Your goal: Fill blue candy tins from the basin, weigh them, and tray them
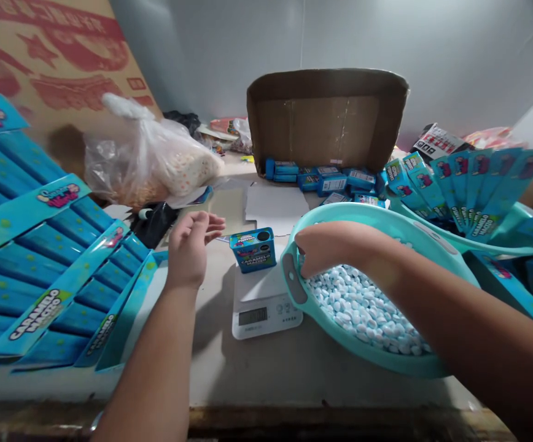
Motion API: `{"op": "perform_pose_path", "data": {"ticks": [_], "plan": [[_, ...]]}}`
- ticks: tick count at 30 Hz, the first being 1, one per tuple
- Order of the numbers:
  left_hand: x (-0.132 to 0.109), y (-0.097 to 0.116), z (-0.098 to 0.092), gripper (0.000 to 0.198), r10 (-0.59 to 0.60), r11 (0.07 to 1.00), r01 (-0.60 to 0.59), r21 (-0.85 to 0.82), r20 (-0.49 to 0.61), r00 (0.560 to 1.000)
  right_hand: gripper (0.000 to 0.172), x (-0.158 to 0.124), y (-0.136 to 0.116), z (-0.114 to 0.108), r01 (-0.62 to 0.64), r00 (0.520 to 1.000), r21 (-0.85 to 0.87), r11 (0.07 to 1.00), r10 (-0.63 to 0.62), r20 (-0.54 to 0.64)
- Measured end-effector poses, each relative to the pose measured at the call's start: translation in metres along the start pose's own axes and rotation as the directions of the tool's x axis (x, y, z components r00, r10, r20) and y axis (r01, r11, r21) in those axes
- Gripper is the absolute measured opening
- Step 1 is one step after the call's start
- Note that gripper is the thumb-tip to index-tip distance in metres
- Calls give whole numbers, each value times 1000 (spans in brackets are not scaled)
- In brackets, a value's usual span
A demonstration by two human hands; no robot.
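Observation:
A small blue candy box (pixel 253 248) stands on a white digital scale (pixel 265 307) in the middle of the table. My left hand (pixel 193 245) hovers just left of the box, fingers loosely curled and apart, holding nothing. My right hand (pixel 328 245) reaches into a teal plastic basin (pixel 386 221) full of small white and pale blue candies (pixel 363 310). Its fingers are closed down into the candies near the basin's left rim; what they hold is hidden.
Flat blue printed cartons (pixel 40 276) are stacked at the left, and more fan out in a second teal basin (pixel 473 184) at the right. An open cardboard box (pixel 326 116) with filled blue boxes (pixel 331 181) lies behind. A plastic bag (pixel 151 159) sits at the back left.

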State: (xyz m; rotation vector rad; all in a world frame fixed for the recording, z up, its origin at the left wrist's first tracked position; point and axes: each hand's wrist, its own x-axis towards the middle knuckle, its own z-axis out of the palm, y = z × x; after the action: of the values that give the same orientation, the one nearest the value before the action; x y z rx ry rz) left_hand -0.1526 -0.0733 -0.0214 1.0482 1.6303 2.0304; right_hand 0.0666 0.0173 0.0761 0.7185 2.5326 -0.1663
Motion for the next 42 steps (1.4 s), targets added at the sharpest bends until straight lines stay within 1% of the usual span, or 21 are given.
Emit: {"op": "perform_pose_path", "data": {"ticks": [2,5,7,12,19,30,33,35,37,40,42], "plan": [[3,-3,2,39,-39,999,39,-2,-79,996,27,0,-1,1,-3,1000,0,1000,3,0],[5,-6,3,35,-100,995,99,-16,-150,984,26,2,-2,1,-15,1000,-1,1000,15,-4],[6,-7,3,31,-122,992,122,-13,-181,976,25,2,-4,1,-16,1000,3,1000,16,-4],[8,-8,2,27,-113,994,113,-13,-221,969,23,2,-6,0,-20,1000,-20,1000,20,11],[7,-8,4,26,-118,993,121,-1,-228,966,29,3,-6,1,-55,998,-47,997,57,24],[6,-8,4,24,-120,992,125,17,-193,974,28,8,4,4,-8,1000,-10,1000,8,-28],[6,-7,4,25,-112,993,118,18,-190,975,23,10,6,3,-2,1000,17,1000,2,-20],[6,-7,4,26,-111,993,117,20,-190,976,17,9,7,1,1,1000,24,1000,-1,5],[6,-7,4,26,-111,992,119,31,-188,976,11,7,8,-2,8,1000,37,999,-8,7],[6,-8,3,26,-102,993,111,42,-182,978,9,2,12,-7,-24,998,60,998,27,-52],[6,-8,3,27,-97,994,106,39,-188,977,12,0,15,-10,-63,985,96,993,77,-155]]}}
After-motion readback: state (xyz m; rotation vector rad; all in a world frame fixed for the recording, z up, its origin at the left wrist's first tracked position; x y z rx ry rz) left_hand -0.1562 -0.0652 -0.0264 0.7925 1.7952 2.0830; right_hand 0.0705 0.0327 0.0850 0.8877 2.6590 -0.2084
